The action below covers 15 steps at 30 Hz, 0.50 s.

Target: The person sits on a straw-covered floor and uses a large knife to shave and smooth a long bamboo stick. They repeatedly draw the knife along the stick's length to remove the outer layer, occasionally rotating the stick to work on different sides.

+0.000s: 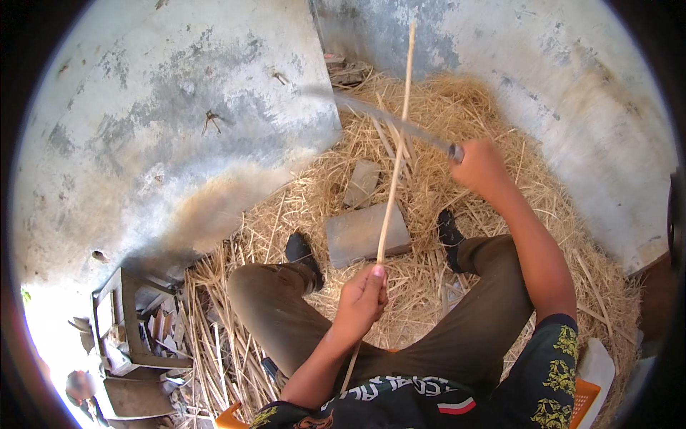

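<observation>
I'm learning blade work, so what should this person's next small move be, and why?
Probably ease the blade lightly against the stick, edge away from the left hand: that hand grips the stick well below where the blade, held in the right hand, crosses it in view. Whether they already touch is unclear.

**Blade (429, 137) smeared toward its tip**

Tip lost in blur against the wall (179, 143). Handle (456, 152) mostly inside the right hand (480, 169); only its near end shows. Left hand (363, 297) covers a stretch of the stick (393, 189); the stick's lower end is lost near the shirt (500, 411), itself cut off below. Orange chair (586, 400) largely behind the body. Lower left: person (80, 387), small, blurred. Scraps (164, 325) by the wooden frame (128, 322) too small to identify. Right rim: dark object (673, 214) cropped, kind unclear.
</observation>
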Each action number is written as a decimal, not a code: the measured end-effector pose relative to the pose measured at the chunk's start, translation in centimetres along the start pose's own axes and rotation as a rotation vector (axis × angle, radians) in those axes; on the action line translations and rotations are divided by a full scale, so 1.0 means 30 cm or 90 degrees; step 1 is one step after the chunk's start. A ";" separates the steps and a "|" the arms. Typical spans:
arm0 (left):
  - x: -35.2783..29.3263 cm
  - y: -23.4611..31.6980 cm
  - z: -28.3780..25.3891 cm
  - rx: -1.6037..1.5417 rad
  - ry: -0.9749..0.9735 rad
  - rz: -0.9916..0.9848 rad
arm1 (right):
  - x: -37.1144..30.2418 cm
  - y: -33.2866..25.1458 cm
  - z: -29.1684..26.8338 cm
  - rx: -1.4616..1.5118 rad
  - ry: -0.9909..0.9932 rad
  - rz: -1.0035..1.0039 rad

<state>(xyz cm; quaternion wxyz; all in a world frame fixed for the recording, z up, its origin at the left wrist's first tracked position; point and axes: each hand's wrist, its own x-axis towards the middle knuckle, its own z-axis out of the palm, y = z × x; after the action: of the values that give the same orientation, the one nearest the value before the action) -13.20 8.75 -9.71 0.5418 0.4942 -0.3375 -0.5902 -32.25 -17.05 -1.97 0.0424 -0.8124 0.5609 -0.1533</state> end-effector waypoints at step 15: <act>0.028 -0.002 -0.043 0.051 0.075 0.039 | -0.123 -0.217 0.124 0.614 -0.285 0.056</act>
<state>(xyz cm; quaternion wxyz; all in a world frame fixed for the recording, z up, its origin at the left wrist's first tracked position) -11.92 8.12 -10.31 0.5582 0.5390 -0.3436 -0.5291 -26.51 -11.63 -4.68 0.5362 -0.6893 0.4373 -0.2147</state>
